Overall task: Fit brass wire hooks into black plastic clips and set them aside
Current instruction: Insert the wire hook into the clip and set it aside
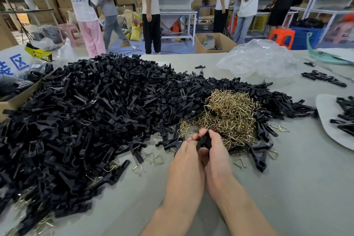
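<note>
clip (pixel 204 142) gripped between left hand (pixel 188 156) and right hand (pixel 217 151), brass hook heap (pixel 229 115) just beyond, clip mound (pixel 86 111) leftward

Bare left forearm (pixel 173 205) and bare right forearm (pixel 240 209), uncovered along the whole visible length, from the lower edge up to the wrists. Bare left hand (pixel 186 158) and bare right hand (pixel 217 154), backs smooth, knuckles only faintly marked, fingers slim. Fingertips rounded, nails too small to make out. Elbows and upper arms outside the view, clothing not to be told.
</note>
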`<state>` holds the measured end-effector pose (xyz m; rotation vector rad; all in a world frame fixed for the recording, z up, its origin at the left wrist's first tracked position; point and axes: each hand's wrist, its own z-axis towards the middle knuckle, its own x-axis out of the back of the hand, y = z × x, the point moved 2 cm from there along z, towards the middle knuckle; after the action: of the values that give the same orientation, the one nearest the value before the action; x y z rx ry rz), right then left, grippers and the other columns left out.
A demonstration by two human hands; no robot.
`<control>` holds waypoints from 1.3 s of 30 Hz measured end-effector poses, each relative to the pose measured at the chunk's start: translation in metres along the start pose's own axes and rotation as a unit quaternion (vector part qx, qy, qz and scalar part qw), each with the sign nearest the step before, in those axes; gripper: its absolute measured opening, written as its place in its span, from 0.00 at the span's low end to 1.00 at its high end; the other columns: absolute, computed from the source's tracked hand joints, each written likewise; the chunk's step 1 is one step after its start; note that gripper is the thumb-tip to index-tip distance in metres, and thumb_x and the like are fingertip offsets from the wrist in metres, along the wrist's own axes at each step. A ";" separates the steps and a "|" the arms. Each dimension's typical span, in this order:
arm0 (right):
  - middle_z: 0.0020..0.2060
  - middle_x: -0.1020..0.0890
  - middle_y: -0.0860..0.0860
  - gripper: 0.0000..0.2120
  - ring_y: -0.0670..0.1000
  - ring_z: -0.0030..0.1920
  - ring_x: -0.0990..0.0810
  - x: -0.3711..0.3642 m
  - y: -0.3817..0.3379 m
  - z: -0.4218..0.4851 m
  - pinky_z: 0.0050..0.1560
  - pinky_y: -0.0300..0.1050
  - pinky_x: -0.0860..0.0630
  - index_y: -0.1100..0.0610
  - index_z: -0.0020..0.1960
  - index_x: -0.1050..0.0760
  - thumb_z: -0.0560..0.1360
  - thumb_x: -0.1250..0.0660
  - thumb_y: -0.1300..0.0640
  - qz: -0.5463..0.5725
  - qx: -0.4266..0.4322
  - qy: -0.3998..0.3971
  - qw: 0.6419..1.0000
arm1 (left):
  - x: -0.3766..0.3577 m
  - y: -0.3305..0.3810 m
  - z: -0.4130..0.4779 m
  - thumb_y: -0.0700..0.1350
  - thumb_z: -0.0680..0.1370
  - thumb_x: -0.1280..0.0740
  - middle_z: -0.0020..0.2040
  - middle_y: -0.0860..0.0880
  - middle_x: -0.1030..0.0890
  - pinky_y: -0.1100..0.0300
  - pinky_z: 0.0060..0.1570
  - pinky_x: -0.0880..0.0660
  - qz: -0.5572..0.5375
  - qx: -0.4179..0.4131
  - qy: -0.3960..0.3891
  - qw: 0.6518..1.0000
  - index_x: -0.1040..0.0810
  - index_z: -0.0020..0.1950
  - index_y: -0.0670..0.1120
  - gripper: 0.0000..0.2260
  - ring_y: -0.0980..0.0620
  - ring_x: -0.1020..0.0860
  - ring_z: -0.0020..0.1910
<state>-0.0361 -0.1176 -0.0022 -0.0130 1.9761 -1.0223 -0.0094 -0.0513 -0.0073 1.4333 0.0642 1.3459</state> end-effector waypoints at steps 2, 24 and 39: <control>0.37 0.21 0.51 0.14 0.51 0.41 0.22 -0.001 0.001 -0.001 0.53 0.46 0.25 0.53 0.37 0.25 0.81 0.40 0.53 0.009 -0.001 0.000 1.000 | 0.001 0.000 0.000 0.43 0.83 0.43 0.62 0.53 0.24 0.58 0.60 0.28 -0.009 -0.007 0.004 1.000 0.27 0.69 0.48 0.15 0.53 0.24 0.61; 0.50 0.15 0.59 0.15 0.60 0.51 0.17 0.008 -0.011 0.001 0.58 0.60 0.21 0.58 0.58 0.17 0.71 0.28 0.57 -0.073 0.063 -0.054 0.994 | 0.021 -0.007 0.006 0.62 0.79 0.37 0.40 0.51 0.18 0.61 0.33 0.23 -0.347 0.064 0.057 0.934 0.23 0.50 0.58 0.10 0.56 0.21 0.34; 0.49 0.14 0.60 0.12 0.59 0.46 0.15 0.078 -0.094 -0.024 0.42 0.51 0.17 0.55 0.60 0.20 0.78 0.30 0.59 -0.034 0.188 0.096 0.977 | -0.051 0.092 0.025 0.50 0.79 0.30 0.45 0.49 0.16 0.54 0.43 0.19 -0.355 0.063 -0.064 0.930 0.23 0.54 0.52 0.06 0.51 0.18 0.42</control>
<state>-0.1341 -0.1932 0.0113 0.2363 1.9316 -1.4765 -0.0642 -0.1372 0.0301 1.4053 0.5419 0.6569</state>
